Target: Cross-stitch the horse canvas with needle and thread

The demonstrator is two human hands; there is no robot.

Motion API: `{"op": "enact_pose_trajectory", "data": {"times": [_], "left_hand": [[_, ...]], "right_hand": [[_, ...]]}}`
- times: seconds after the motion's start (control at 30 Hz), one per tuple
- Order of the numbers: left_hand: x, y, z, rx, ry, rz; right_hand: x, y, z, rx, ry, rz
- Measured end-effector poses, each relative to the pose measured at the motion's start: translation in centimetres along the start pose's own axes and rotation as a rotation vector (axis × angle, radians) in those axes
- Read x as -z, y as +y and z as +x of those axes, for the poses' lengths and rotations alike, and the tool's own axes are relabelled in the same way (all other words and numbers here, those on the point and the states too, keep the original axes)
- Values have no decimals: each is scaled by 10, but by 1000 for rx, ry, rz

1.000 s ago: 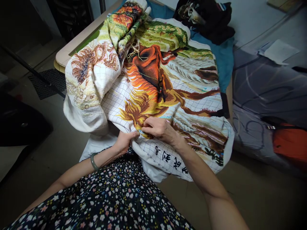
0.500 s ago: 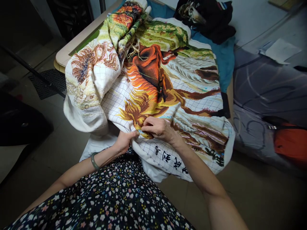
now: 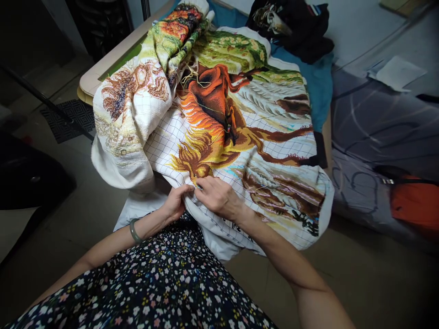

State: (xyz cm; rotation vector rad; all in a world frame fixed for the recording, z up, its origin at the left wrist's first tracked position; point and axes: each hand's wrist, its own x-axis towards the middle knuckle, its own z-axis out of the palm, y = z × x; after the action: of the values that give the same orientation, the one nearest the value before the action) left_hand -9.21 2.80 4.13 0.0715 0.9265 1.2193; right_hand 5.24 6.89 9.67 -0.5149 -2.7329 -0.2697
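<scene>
A large cross-stitch cloth (image 3: pixel 267 137) with orange and brown horses on a gridded white ground is spread over a table and hangs into my lap. My left hand (image 3: pixel 176 203), with a green bangle (image 3: pixel 134 230) at the wrist, is closed on the cloth's near fold. My right hand (image 3: pixel 217 196) lies on top of the cloth beside it, its fingertips pinched together at the stitched patch next to my left thumb. What the pinch holds is too small to make out. Loose yellow threads (image 3: pixel 192 77) lie on the upper part of the cloth.
A pale wooden table edge (image 3: pixel 103 68) shows at the upper left. Dark clothing (image 3: pixel 298 27) is heaped at the far end on a blue cover (image 3: pixel 322 87). At the right are a grey patterned bedspread (image 3: pixel 380 123), a white paper (image 3: pixel 398 73) and an orange item (image 3: pixel 414 205).
My right hand has slid down and left along the cloth, closer to my left thumb. The black characters near the cloth's lower edge are now mostly covered by my right forearm.
</scene>
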Motion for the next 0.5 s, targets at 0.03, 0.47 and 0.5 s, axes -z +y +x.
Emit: {"op": "enact_pose_trajectory", "data": {"times": [0.03,0.47,0.5], "left_hand": [[0,0,-1,1,-17,4],[-6,2,-3,-101,-61,23],[-6,2,-3,-107,-62,28]], "right_hand": [[2,-4,1,25,32,42],[74,-41,-2,154,-82,1177],[69,-36,-4,33,-83,1110]]}}
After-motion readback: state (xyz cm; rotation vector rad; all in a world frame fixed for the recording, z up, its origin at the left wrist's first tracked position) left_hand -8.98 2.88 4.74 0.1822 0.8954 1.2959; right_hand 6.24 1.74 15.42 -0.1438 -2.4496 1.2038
